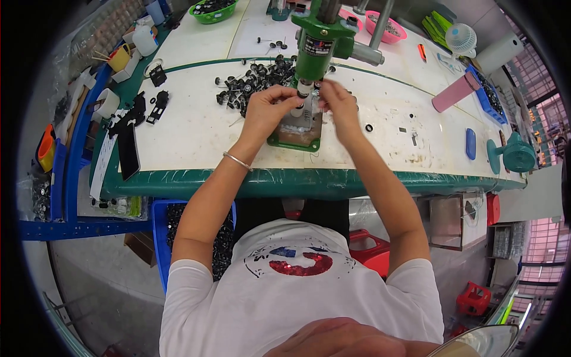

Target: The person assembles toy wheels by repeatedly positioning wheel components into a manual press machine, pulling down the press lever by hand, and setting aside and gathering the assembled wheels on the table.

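Note:
A green bench press (315,56) stands on the white worktable, its ram pointing down over a green-edged base (294,143). My left hand (264,113) is at the left of the ram, thumb and fingers pinched together beside a small black and white part (304,90) under it. Opposite, my right hand (342,110) is closed with its fingers curled at the ram's right side. What either hand pinches is too small and covered to make out. Just left of the press lies a heap of small black wheels on thin metal pins (253,83).
A green basket (214,13) and a pink basket (386,28) of parts sit at the back. Right of the press lie a black ring (369,128), a pink bottle (455,92), a blue case (470,144) and a small fan (514,153). A phone (127,152) lies left.

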